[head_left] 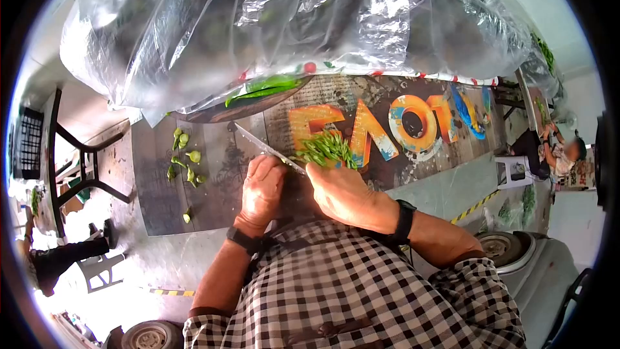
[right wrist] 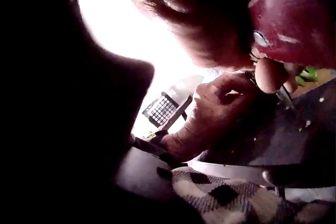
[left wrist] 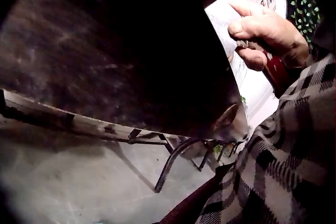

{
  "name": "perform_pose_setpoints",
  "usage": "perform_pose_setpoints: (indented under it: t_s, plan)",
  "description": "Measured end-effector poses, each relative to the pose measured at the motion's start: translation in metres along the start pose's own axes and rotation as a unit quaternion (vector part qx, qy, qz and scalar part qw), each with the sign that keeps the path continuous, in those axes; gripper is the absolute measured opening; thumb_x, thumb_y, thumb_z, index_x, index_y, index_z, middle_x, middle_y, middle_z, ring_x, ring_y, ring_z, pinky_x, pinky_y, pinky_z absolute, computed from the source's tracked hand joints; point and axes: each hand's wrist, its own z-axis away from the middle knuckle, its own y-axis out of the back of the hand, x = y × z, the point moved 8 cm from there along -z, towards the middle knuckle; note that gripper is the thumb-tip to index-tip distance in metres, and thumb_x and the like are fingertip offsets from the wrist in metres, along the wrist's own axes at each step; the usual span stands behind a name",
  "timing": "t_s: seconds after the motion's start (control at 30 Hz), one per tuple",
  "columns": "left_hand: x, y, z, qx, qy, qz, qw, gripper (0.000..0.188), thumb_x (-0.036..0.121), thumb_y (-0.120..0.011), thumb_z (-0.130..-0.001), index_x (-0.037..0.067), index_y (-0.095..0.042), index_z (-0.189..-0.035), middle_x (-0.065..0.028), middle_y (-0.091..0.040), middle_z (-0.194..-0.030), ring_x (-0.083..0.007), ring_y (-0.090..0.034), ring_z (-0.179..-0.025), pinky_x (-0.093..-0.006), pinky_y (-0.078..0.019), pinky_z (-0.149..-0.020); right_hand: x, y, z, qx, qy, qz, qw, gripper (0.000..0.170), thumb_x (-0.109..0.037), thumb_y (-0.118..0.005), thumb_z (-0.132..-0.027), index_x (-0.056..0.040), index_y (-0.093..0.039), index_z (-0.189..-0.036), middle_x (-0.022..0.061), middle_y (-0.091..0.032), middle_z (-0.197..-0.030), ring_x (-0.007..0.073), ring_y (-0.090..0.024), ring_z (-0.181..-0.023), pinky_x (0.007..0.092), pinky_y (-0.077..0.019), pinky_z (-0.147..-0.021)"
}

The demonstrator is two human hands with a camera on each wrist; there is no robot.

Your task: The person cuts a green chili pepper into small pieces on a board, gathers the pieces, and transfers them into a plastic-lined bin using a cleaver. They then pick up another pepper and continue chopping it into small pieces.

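Observation:
In the head view, my right hand (head_left: pixel 349 199) grips a knife whose blade (head_left: pixel 258 143) points up and left across the fingertips of my left hand (head_left: pixel 263 187). The red handle (right wrist: pixel 294 22) shows in the right wrist view, beside the right thumb. My left hand's fingers bend close to the blade; whether they hold anything is hidden. A bunch of thin green pods (head_left: pixel 328 150) lies just beyond the hands, on the printed tabletop (head_left: pixel 219 187). Several small green pieces (head_left: pixel 192 156) are scattered to the left.
A large clear plastic cover (head_left: pixel 290 19) spans the table's far side. Long green peppers (head_left: pixel 265 87) lie on a dark board (head_left: pixel 226 113) at its edge. A seated person (head_left: pixel 558 155) is at the far right, and another person's legs (head_left: pixel 71 245) show at left.

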Motion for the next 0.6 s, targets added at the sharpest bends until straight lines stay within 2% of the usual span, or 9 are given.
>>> perform_pose_setpoints:
  t_s: [0.07, 0.17, 0.3, 0.33, 0.43, 0.6]
  plan:
    - [-0.001, 0.001, 0.002, -0.006, -0.001, -0.006, 1.000, 0.020, -0.006, -0.066, -0.070, 0.004, -0.066, -0.088, -0.0100, -0.062, -0.100, -0.0327, -0.058, -0.100, -0.0400, -0.0495, -0.087, 0.000, 0.003, 0.009, -0.022, -0.009, 0.008, 1.000, 0.021, -0.002, -0.057, -0.081, 0.0039, -0.048, -0.099, 0.0143, -0.057, -0.062, 0.0331, -0.059, -0.054, 0.0429, -0.0429, -0.045]
    - [0.000, 0.000, 0.003, -0.006, 0.000, -0.016, 1.000, 0.020, -0.006, -0.066, -0.070, 0.003, -0.066, -0.088, -0.0097, -0.061, -0.100, -0.0328, -0.057, -0.101, -0.0400, -0.0495, -0.086, 0.011, 0.007, 0.031, -0.010, -0.003, -0.015, 1.000, 0.024, 0.001, -0.057, -0.079, 0.0044, -0.044, -0.099, 0.0133, -0.052, -0.060, 0.0328, -0.056, -0.051, 0.0416, -0.0405, -0.045]
    - [-0.002, 0.001, 0.004, -0.002, 0.000, -0.016, 1.000, 0.021, -0.007, -0.067, -0.070, 0.004, -0.067, -0.087, -0.0087, -0.061, -0.099, -0.0321, -0.058, -0.099, -0.0396, -0.0498, -0.085, 0.029, 0.003, 0.051, -0.080, -0.066, 0.000, 0.995, 0.026, -0.001, -0.058, -0.080, 0.0047, -0.043, -0.100, 0.0114, -0.051, -0.058, 0.0322, -0.055, -0.051, 0.0405, -0.0403, -0.045]
    - [-0.002, 0.002, 0.005, -0.002, 0.003, -0.012, 1.000, 0.021, -0.007, -0.067, -0.069, 0.004, -0.067, -0.087, -0.0084, -0.061, -0.099, -0.0319, -0.058, -0.098, -0.0395, -0.0499, -0.085, 0.027, 0.002, 0.051, -0.101, -0.068, 0.024, 0.992, 0.024, -0.002, -0.057, -0.081, 0.0040, -0.043, -0.100, 0.0131, -0.053, -0.059, 0.0351, -0.056, -0.053, 0.0428, -0.0412, -0.046]
    - [-0.002, 0.002, 0.006, 0.006, -0.019, -0.016, 1.000, 0.025, -0.007, -0.063, -0.069, 0.005, -0.067, -0.091, -0.0073, -0.060, -0.102, -0.0301, -0.056, -0.099, -0.0385, -0.0502, -0.085, 0.033, 0.008, 0.056, -0.055, -0.081, -0.022, 0.995, 0.024, -0.004, -0.057, -0.084, 0.0038, -0.043, -0.101, 0.0155, -0.054, -0.061, 0.0378, -0.055, -0.054, 0.0458, -0.0421, -0.048]
    - [-0.005, 0.001, 0.006, 0.003, -0.004, -0.009, 1.000, 0.026, -0.008, -0.063, -0.067, 0.005, -0.066, -0.090, -0.0074, -0.060, -0.102, -0.0305, -0.057, -0.099, -0.0387, -0.0502, -0.085, 0.020, 0.020, 0.046, -0.022, -0.084, -0.019, 0.996, 0.021, -0.007, -0.056, -0.084, 0.0024, -0.045, -0.099, 0.0147, -0.057, -0.062, 0.0361, -0.058, -0.053, 0.0463, -0.0451, -0.048]
